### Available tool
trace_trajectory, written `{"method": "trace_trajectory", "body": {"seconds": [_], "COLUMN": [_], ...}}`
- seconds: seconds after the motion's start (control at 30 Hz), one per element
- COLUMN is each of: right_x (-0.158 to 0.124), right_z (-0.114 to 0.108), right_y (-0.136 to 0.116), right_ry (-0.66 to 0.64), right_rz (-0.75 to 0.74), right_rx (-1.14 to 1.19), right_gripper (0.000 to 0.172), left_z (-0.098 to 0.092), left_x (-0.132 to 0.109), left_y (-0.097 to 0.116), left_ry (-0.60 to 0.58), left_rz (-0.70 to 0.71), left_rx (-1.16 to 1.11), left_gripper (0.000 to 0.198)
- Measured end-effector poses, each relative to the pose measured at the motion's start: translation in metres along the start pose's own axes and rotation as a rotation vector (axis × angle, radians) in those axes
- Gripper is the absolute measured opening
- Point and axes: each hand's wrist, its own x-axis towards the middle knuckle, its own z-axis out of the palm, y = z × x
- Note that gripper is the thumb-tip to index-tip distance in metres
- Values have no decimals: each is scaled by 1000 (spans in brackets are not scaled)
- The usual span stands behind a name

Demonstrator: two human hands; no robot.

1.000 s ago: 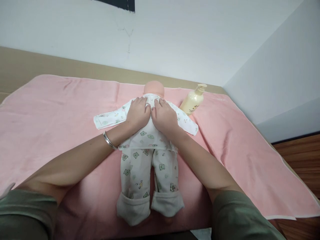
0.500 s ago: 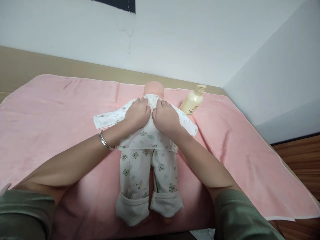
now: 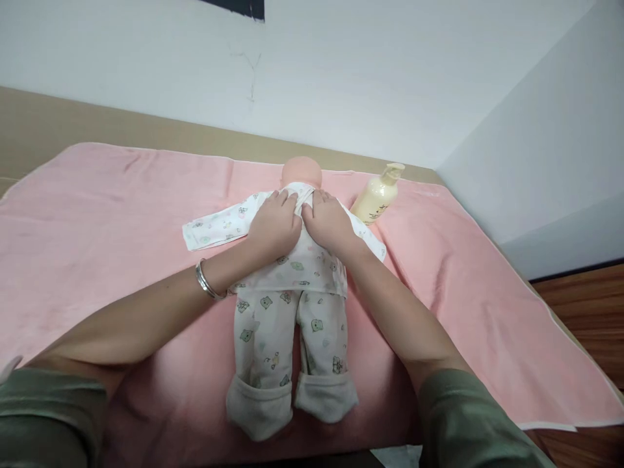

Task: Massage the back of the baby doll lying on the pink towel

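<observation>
A baby doll (image 3: 301, 173) lies with its smooth head toward the wall and no face showing. It wears a white printed top (image 3: 292, 276) and matching printed trousers (image 3: 319, 335) with turned-up cuffs. My left hand (image 3: 275, 224) rests flat on the upper left of the doll's top, fingers stretched toward the neck. Beside it, my right hand (image 3: 329, 221) lies on the upper right in the same way. Between the two hands the cloth is creased near the collar. A silver bracelet (image 3: 207, 281) circles my left wrist.
Under the doll spreads a pink blanket (image 3: 121, 260) over a flat surface. A pale yellow pump bottle (image 3: 376, 198) stands tilted in view by the doll's right-hand sleeve. White walls (image 3: 341, 78) rise behind, and wooden furniture (image 3: 585, 312) is at the right edge.
Both hands have slid slightly to the right on the doll's upper body. The top's cloth near the collar is now more creased, pulled toward the right.
</observation>
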Motion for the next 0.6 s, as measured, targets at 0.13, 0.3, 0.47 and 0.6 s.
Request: {"method": "trace_trajectory", "body": {"seconds": [0.13,0.3,0.47,0.6], "right_x": [-20,-21,5,5], "right_z": [-7,-10,-6,-12], "right_y": [-21,-21,14,16], "right_ry": [9,-21,-81,-140], "right_rz": [-16,-2,53,69], "right_rx": [-176,-175,104,93], "right_gripper": [49,41,56,62], "left_z": [-7,-3,-6,-11], "left_x": [17,21,4,4], "left_y": [-13,-18,-1,2], "left_ry": [-32,10,12,-27], "left_rz": [-92,-72,7,-24], "left_rx": [-89,-61,100,38], "left_gripper": [51,41,36,34]}}
